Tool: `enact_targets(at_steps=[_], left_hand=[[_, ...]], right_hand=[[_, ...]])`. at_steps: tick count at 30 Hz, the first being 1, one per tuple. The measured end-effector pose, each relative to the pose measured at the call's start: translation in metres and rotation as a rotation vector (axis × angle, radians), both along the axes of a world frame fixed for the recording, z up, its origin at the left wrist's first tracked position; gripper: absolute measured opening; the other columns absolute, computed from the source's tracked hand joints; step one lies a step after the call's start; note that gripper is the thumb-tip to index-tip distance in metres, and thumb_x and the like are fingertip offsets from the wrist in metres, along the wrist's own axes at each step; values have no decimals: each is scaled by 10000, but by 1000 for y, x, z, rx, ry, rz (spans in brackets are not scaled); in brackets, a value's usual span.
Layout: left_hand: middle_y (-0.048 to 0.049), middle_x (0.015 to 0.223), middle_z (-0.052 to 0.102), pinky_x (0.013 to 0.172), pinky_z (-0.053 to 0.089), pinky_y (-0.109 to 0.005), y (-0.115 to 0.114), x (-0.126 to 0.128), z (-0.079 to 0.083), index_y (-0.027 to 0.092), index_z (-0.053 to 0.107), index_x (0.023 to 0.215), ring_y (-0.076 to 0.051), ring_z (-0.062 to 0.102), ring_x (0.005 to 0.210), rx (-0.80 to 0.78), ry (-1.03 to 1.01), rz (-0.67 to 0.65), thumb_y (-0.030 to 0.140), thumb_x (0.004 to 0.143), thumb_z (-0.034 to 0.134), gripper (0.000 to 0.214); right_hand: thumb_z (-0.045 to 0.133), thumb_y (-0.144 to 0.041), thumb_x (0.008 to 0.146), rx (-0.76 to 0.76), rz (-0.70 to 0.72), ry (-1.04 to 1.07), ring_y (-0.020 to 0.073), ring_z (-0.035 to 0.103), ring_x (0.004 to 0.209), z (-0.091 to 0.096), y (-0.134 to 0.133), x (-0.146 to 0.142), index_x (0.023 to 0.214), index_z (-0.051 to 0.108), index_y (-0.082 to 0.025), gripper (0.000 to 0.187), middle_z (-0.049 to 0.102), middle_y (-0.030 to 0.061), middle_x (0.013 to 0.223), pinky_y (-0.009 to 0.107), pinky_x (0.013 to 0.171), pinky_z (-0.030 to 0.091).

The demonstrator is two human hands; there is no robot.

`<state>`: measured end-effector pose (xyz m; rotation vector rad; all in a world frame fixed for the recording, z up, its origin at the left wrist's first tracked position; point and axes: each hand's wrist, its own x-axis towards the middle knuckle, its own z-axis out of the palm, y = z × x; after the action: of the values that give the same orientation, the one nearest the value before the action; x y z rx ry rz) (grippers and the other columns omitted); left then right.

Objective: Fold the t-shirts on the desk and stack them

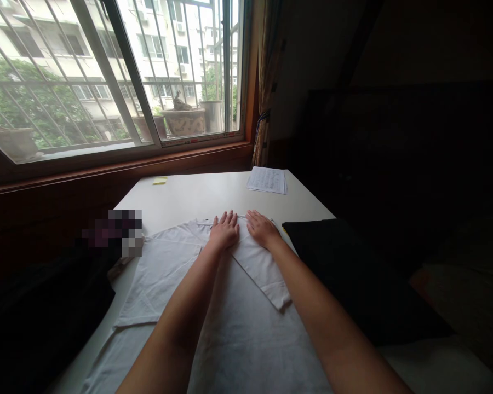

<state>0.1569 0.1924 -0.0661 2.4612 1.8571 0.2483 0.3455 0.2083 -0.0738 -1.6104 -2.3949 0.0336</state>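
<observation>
A white short-sleeved T-shirt [250, 328] lies spread on the white table [201, 191]. Its right sleeve is folded inward over the body, and the left sleeve [164, 279] lies across the other side. My left hand [225, 230] rests flat on the shirt near its far edge, fingers spread a little. Just to the right, my right hand [262, 227] lies on the same far edge, its fingers stretched out and close together. Neither hand grips the cloth. Both forearms cover parts of the shirt.
Dark folded cloth [353, 273] lies along the table's right side. Printed papers [267, 180] and a yellow notepad [160, 180] are at the back. On the left is a person in dark clothing [57, 295], partly blurred out. A barred window [148, 71] stands beyond.
</observation>
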Motion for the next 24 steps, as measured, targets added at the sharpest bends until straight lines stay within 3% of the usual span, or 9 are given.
enact_targets(at_steps=[3,8,17,20,24], left_hand=[[-56,1702,219,1250,161,-566,-1,0,-1,208,277,1617,-258,177,1570,13,-4,2,410,1047,206,609],[-67,1697,233,1241,176,-584,-1,1,-2,206,295,1611,-269,187,1567,30,-2,9,403,1049,210,602],[-21,1719,149,1259,139,-569,-13,-1,11,255,194,1639,-267,67,1587,113,15,-10,362,1041,308,619],[-24,1717,151,1261,140,-569,-27,-18,21,237,220,1634,-260,55,1588,153,40,-58,326,1046,303,600],[-35,1714,151,1246,194,-585,-57,-66,33,233,207,1634,-275,79,1585,102,63,-37,305,1044,331,607]], right_hand=[[342,-363,1041,-24,74,-24,164,315,1513,1,0,0,1524,483,-223,522,404,20,1625,353,1254,196],[301,-443,1049,-58,34,-39,236,266,1537,-3,4,1,1578,392,-227,578,324,51,1661,495,1247,188],[275,-503,1051,-75,4,-41,210,253,1538,-4,7,2,1581,382,-280,585,326,25,1664,442,1250,159],[290,-475,1052,-49,-13,-40,213,283,1521,-2,5,2,1561,420,-263,567,371,43,1644,425,1238,184],[354,-380,1034,29,-41,-39,231,361,1457,6,-4,-1,1485,515,-213,507,447,73,1593,394,1209,240]])
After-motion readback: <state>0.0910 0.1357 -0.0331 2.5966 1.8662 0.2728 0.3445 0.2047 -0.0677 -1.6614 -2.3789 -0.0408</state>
